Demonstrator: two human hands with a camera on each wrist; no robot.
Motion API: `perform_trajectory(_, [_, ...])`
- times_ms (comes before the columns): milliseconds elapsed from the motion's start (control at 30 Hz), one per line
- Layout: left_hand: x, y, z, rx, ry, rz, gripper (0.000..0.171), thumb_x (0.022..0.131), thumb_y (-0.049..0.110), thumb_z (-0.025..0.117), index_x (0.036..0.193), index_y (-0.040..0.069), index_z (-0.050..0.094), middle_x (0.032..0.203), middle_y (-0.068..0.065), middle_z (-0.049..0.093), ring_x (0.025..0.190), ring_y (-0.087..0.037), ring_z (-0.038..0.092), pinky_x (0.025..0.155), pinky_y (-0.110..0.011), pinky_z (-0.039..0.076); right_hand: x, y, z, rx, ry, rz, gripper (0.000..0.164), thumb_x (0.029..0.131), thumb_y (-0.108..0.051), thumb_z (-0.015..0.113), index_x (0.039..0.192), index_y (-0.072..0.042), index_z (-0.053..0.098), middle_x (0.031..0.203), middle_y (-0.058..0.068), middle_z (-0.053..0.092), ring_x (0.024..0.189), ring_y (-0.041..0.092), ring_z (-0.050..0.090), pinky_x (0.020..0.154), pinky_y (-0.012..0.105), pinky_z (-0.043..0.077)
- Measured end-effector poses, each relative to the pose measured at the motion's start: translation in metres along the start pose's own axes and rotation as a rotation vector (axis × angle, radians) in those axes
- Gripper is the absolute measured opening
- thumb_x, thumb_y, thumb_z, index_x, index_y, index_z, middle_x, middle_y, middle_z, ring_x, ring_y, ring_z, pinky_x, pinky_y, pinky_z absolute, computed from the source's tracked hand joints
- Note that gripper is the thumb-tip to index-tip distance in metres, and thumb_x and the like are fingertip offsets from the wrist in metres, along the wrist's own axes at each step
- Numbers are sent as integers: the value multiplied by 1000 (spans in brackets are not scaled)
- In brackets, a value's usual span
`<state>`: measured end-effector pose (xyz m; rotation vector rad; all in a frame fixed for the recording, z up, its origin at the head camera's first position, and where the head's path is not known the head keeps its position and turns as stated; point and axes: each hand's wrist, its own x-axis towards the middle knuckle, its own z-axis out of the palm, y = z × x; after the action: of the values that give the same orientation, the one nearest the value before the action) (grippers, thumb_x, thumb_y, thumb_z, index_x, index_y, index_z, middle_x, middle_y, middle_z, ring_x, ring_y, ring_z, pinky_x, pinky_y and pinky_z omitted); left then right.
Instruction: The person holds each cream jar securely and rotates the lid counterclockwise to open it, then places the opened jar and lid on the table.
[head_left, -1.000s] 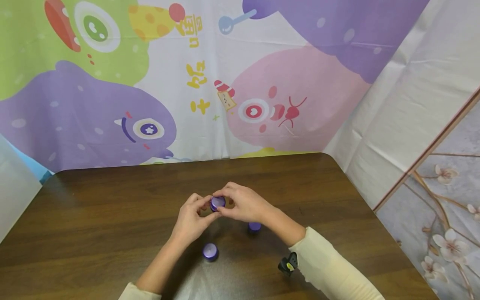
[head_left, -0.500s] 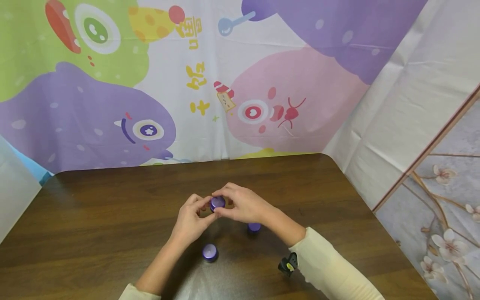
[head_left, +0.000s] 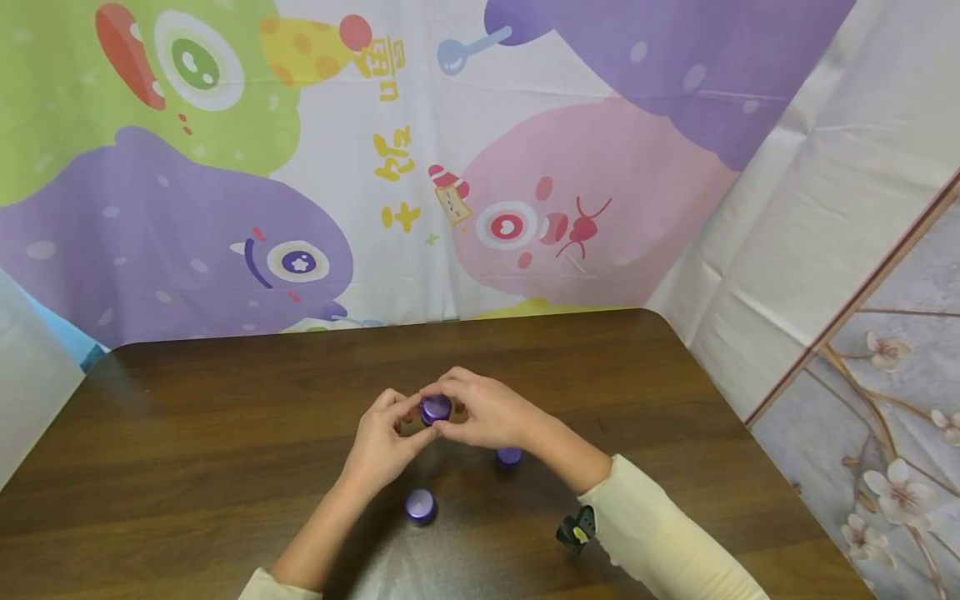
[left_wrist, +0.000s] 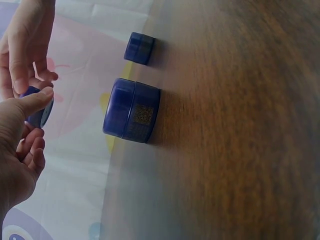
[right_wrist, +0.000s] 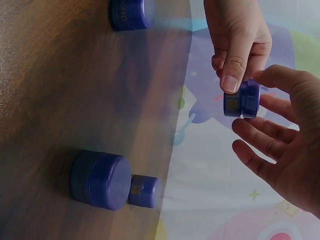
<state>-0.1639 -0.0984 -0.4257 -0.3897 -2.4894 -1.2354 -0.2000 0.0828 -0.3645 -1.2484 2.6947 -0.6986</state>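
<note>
Both hands meet over the middle of the table at a small purple-blue cosmetic jar [head_left: 435, 408], clear of the tabletop. My left hand [head_left: 381, 442] pinches the jar's body between thumb and fingers, the thumb lying along its side. My right hand [head_left: 487, 407] curls thumb and fingers round the lid [right_wrist: 253, 99]. In the right wrist view a narrow gap shows between lid and body. A second jar [head_left: 421, 506] stands upright nearer the front. Another jar [head_left: 508, 456] is partly covered by the right wrist in the head view.
The right wrist view shows a large jar [right_wrist: 102, 180], a smaller jar [right_wrist: 144, 191] close to it, and a lettered jar [right_wrist: 132, 14]. A black device [head_left: 576, 529] sits by the right sleeve. Beyond the brown table [head_left: 225, 417] hangs a cartoon-printed cloth [head_left: 420, 275].
The right hand's fingertips have shifted slightly round the lid. The left hand stays in place on the jar, and the jars on the table have not moved.
</note>
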Motion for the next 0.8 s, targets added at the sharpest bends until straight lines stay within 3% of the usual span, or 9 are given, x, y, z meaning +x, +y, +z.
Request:
perform_trajectory(300, [0,0,0,0,2,13,45,71,18,82,109,-1,68,80,-2,51,66,-15,42,56,-20,35,1,-1,0,-40,30,21,38,85,-26,67,120,-13,62,105,0,58,84,10,59,71,17,48])
perform_trajectory(600, [-1,-1,0,-2,-5,0,44,71,19,82,109,1,69,80,-2,51,66,-14,42,57,-20,35,1,-1,0,-9,1,-6,42,86,-25,66,124,-11,58,116,3,56,93,16,62,78,19,51])
perform_trajectory(800, [1,-2,0,-3,1,26,40,71,21,81,105,5,70,80,-3,52,67,-13,43,57,-20,37,1,0,0,-54,47,33,41,86,-32,67,121,-11,61,107,0,59,83,8,57,71,17,48])
